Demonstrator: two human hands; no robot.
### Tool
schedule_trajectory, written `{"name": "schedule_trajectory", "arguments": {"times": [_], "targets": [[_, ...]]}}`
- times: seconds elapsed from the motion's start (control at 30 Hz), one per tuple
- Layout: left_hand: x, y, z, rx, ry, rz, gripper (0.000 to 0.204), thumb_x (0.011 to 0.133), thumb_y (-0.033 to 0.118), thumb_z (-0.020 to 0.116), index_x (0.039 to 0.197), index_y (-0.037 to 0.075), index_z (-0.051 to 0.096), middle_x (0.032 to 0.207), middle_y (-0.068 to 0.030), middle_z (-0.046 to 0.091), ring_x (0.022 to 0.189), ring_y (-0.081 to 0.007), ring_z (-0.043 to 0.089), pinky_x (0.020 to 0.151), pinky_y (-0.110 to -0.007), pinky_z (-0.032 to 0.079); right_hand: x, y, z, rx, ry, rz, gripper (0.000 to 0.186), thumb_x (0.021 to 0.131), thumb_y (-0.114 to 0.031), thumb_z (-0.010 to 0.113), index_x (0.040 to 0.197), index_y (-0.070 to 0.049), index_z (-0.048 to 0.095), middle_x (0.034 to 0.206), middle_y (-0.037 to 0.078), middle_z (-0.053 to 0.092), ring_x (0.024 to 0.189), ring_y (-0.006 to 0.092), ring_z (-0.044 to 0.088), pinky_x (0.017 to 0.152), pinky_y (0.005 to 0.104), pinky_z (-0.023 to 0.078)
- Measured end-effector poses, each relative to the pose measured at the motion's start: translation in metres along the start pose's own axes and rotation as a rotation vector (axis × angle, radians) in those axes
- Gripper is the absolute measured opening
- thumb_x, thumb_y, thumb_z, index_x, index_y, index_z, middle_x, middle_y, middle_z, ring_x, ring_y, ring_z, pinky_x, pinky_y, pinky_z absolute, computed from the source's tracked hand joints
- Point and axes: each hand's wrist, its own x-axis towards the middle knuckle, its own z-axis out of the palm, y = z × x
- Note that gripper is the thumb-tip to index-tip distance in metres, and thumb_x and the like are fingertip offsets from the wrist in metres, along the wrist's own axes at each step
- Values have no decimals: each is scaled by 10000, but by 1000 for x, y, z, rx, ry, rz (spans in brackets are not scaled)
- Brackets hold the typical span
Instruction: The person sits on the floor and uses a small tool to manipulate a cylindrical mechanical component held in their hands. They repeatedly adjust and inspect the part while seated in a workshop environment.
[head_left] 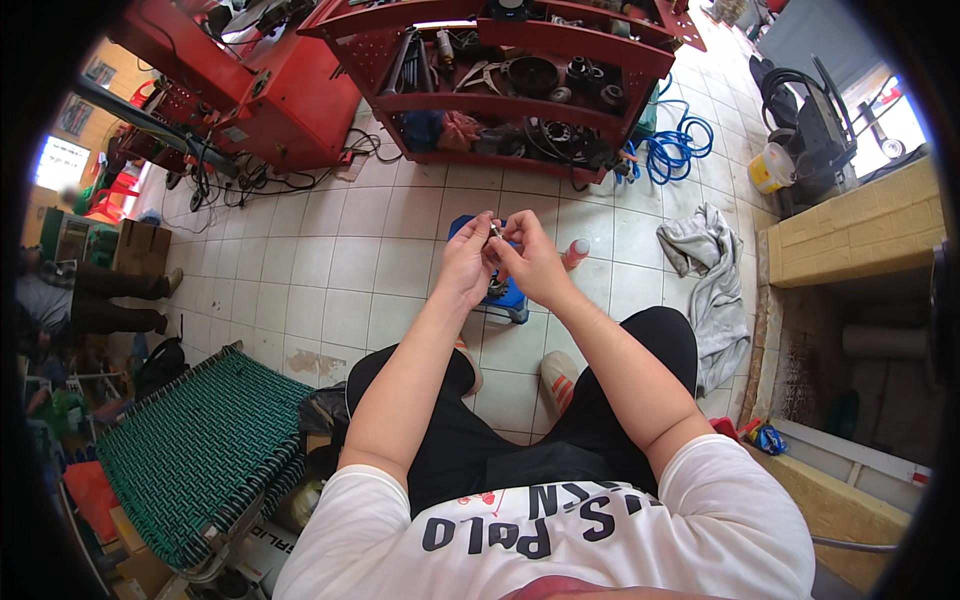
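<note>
My left hand (467,262) and my right hand (532,262) meet in front of me, above a small blue stool (513,300). Between their fingertips is a small dark metal part (493,231), too small to name. Both hands are closed on it, the fingers pinched together. Beneath them, a dark metal piece (497,287) rests on the stool, partly hidden by my hands. Just right of my right hand, a bottle of pinkish liquid (575,253) stands on the floor.
A red tool cart (500,103) with parts stands ahead, beside a red machine (290,120). A grey cloth (705,260) and a coiled blue hose (680,150) lie on the right. At left are a green woven seat (205,450) and another person's legs (120,297). A white bucket (771,168) stands far right.
</note>
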Motion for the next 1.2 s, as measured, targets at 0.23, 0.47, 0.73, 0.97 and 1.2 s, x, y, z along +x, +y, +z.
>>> {"name": "schedule_trajectory", "arguments": {"times": [0.23,0.47,0.73,0.97,1.2], "targets": [[0,-5,-1,33,-11,43,255,1007,308,651,1175,119,618,1010,1,673,872,-116,630,754,-291,519,-1,2,0,-55,-2,-5,248,977,-96,658,1084,-12,451,858,79,611,608,105,609,490,273,475],[-7,1,11,74,69,50,235,1007,312,653,1143,123,614,983,5,658,917,-117,645,743,-274,537,0,-8,-9,55,-90,418,360,1072,-350,501,1059,-11,621,862,88,702,608,133,655,527,266,515],[-6,2,15,115,69,103,224,1013,294,647,1122,101,614,989,-18,647,935,-137,664,764,-272,564,-1,-4,-6,415,-115,542,309,1068,-367,526,1025,-79,629,864,17,693,578,112,616,570,256,508],[-3,-2,8,162,75,111,221,1023,290,634,1136,103,602,1009,-22,648,985,-149,661,778,-280,560,-5,-11,0,384,-67,553,212,1043,-311,577,999,-107,618,853,-8,652,591,89,586,570,250,499],[-3,1,9,129,69,19,190,1052,291,583,1145,125,581,1126,-56,690,999,-152,660,815,-292,536,0,2,-3,181,-64,359,240,1045,-280,563,978,-64,643,854,21,657,575,86,584,541,243,492]]}}
